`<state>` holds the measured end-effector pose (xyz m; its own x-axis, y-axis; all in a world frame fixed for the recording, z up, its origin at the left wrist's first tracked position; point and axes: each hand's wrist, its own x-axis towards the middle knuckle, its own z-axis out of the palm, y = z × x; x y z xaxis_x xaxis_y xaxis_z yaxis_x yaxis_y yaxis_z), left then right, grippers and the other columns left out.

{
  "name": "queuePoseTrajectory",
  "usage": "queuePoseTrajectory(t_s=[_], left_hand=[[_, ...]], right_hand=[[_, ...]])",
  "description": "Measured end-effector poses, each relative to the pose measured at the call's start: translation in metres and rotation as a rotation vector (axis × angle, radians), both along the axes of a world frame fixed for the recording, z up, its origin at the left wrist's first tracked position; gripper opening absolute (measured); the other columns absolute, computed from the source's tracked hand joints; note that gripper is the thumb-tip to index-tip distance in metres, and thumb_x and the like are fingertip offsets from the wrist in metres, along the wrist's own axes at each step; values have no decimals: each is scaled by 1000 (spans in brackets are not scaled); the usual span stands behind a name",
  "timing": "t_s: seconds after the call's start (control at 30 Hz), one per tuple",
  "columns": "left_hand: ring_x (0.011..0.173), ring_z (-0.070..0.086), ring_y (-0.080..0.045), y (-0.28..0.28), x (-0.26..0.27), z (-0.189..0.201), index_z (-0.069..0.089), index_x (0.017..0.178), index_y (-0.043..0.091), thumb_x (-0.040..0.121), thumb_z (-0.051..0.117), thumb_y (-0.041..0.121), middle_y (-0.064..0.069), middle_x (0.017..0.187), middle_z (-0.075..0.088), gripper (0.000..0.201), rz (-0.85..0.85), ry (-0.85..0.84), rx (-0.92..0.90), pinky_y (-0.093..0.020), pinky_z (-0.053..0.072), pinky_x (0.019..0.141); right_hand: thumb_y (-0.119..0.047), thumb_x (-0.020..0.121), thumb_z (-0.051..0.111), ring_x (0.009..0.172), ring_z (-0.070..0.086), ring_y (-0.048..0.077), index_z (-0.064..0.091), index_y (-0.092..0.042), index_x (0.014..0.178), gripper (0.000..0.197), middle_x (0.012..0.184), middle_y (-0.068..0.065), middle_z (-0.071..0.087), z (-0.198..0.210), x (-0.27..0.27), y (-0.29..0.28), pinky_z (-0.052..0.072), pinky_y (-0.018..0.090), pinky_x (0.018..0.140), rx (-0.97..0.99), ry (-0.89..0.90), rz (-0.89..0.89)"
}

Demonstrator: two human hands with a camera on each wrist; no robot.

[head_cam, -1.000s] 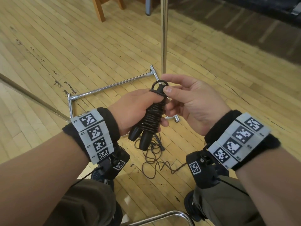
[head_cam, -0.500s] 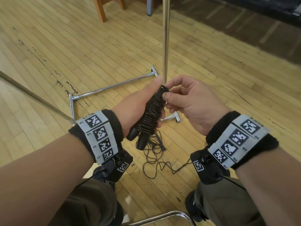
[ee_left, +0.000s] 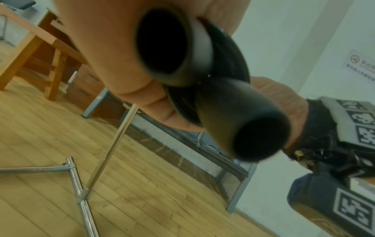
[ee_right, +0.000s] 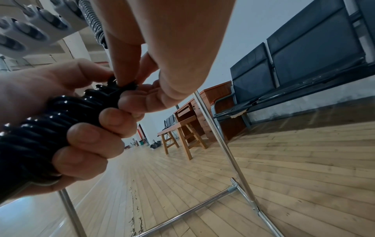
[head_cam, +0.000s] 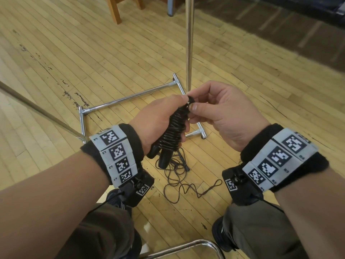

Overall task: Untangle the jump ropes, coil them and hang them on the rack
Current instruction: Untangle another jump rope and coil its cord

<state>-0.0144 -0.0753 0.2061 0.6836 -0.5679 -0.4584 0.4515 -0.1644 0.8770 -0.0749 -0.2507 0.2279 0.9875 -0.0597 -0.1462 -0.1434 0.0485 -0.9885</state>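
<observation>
Left hand [head_cam: 160, 120] wrapped tight round black jump rope bundle [head_cam: 174, 128], cord coiled round its two black handles, held upright-ish at centre w/ handle ends [ee_left: 253, 139] poking out below fist. Right hand [head_cam: 222, 113] pinches bundle's top end btwn thumb & fingertips [ee_right: 125, 75]. Chrome tube rack [head_cam: 189, 43] stands just behind; second thin black rope [head_cam: 179, 176] lies tangled on wood floor [head_cam: 74, 53] below hands.
</observation>
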Motion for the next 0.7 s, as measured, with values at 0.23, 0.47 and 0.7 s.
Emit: queuePoseTrajectory(t_s=[0.23, 0.47, 0.7], left_hand=[[64, 70, -31, -2, 0, -2, 64, 101, 12, 90, 60, 45, -13, 79, 73, 35, 37, -102, 14, -37, 58, 59], [63, 70, -32, -1, 3, 2, 64, 98, 7, 79, 66, 51, -18, 81, 72, 48, -18, -11, -42, -39, 58, 59], [61, 67, -30, 0, 4, 5, 64, 95, 5, 74, 64, 54, -17, 79, 69, 53, -96, 35, -50, -37, 57, 58]], right_hand=[[10, 98, 55, 83, 69, 22, 73, -1, 114, 27, 105, 24, 74, 3, 0, 2, 62, 30, 80, 55, 11, -35], [13, 97, 54, 82, 63, 21, 76, -13, 113, 38, 95, 16, 62, 6, -2, 3, 59, 30, 78, 130, -4, 0], [10, 99, 53, 71, 55, 15, 67, -14, 130, 41, 92, 14, 52, 8, -4, 3, 52, 28, 68, 54, -11, 66]])
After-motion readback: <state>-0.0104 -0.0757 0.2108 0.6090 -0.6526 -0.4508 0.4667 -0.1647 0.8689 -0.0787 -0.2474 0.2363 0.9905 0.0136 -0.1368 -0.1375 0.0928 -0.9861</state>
